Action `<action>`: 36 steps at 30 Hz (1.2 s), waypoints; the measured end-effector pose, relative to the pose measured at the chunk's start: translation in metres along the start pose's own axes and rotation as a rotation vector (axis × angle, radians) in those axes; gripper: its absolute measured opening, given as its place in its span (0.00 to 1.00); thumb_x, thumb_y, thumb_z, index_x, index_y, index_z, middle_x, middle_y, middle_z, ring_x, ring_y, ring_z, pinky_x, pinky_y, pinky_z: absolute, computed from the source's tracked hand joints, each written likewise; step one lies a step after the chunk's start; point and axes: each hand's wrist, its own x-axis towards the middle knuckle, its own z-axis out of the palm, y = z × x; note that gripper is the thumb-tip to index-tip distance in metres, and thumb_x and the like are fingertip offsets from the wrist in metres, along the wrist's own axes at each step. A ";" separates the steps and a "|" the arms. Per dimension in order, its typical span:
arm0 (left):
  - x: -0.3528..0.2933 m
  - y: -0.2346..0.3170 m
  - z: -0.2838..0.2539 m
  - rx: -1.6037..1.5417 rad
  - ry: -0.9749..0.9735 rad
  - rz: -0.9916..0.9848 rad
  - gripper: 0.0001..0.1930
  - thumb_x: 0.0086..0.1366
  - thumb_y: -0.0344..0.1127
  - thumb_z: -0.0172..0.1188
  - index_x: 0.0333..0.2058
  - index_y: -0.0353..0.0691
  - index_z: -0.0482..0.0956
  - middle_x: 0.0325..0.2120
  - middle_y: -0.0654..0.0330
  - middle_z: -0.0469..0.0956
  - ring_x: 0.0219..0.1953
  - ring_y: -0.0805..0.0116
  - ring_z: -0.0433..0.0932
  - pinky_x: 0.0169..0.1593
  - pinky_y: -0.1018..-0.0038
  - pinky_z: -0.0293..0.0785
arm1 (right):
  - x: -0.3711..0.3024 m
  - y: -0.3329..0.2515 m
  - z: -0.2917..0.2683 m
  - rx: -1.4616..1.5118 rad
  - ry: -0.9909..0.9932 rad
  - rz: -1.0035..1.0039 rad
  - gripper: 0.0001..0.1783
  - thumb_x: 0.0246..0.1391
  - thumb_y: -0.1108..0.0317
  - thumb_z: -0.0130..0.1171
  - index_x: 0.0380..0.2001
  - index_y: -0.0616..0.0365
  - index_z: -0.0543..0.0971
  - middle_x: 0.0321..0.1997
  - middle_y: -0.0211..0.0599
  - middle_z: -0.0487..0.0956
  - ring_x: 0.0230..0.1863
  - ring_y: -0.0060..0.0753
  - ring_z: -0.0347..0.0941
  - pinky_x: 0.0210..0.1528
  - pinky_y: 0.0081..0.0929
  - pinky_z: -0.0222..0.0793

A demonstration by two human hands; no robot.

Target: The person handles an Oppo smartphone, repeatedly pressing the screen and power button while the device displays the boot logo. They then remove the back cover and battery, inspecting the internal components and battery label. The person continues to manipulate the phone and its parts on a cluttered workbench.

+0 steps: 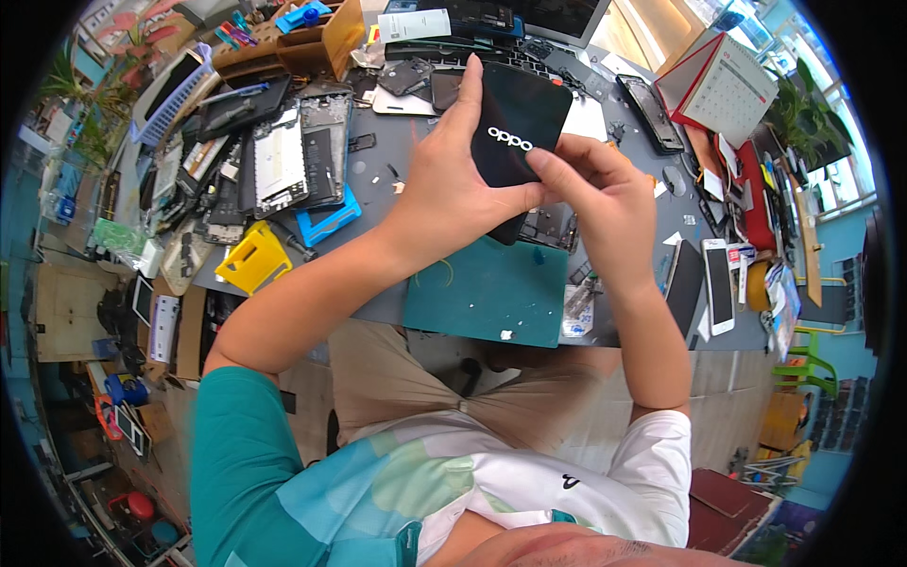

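Your left hand's (439,181) fingers grasp the black smartphone (524,104) along its left side and lower edge, while your right hand (605,194) grips its lower right corner, thumb against the screen. It is held above the counter (380,184), past the teal mat (482,302). Expect it to be light, stiff, slick and breakable; take it by the side edges. Opened phones (281,156) crowd the left with a yellow holder (253,260); a white smartphone (720,283) and desk calendar (727,90) hem in the right.
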 end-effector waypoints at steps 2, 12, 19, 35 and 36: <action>0.001 -0.001 -0.003 -0.002 -0.020 0.029 0.65 0.58 0.32 0.83 0.80 0.29 0.39 0.64 0.48 0.77 0.62 0.64 0.79 0.65 0.69 0.77 | 0.007 0.003 -0.004 0.031 0.008 -0.006 0.16 0.65 0.68 0.71 0.50 0.69 0.87 0.41 0.35 0.89 0.40 0.19 0.83 0.46 0.18 0.78; 0.009 -0.004 0.005 -1.027 -0.264 -0.406 0.26 0.81 0.58 0.53 0.55 0.39 0.76 0.45 0.57 0.84 0.46 0.65 0.87 0.45 0.58 0.90 | 0.016 0.021 -0.029 0.287 0.087 -0.040 0.19 0.67 0.70 0.68 0.57 0.71 0.84 0.49 0.34 0.87 0.44 0.17 0.80 0.46 0.15 0.72; 0.002 -0.007 -0.005 -1.140 -0.285 -0.473 0.26 0.82 0.57 0.51 0.57 0.38 0.75 0.42 0.54 0.86 0.43 0.59 0.88 0.50 0.59 0.87 | 0.034 0.039 -0.024 0.214 -0.079 -0.072 0.17 0.71 0.66 0.66 0.55 0.67 0.84 0.35 0.23 0.80 0.32 0.12 0.70 0.35 0.15 0.64; 0.007 -0.004 -0.010 -0.924 -0.190 -0.631 0.32 0.80 0.66 0.47 0.52 0.39 0.80 0.39 0.51 0.89 0.37 0.61 0.89 0.44 0.62 0.86 | 0.037 -0.060 -0.036 -0.805 0.035 -0.739 0.22 0.77 0.57 0.57 0.62 0.64 0.79 0.48 0.35 0.80 0.46 0.25 0.73 0.47 0.26 0.71; 0.006 -0.004 -0.014 -0.901 -0.200 -0.621 0.32 0.80 0.67 0.47 0.52 0.39 0.79 0.39 0.51 0.89 0.37 0.60 0.89 0.44 0.61 0.86 | 0.039 -0.060 -0.032 -0.832 -0.006 -0.729 0.23 0.77 0.57 0.57 0.62 0.64 0.79 0.49 0.35 0.80 0.47 0.26 0.73 0.48 0.26 0.71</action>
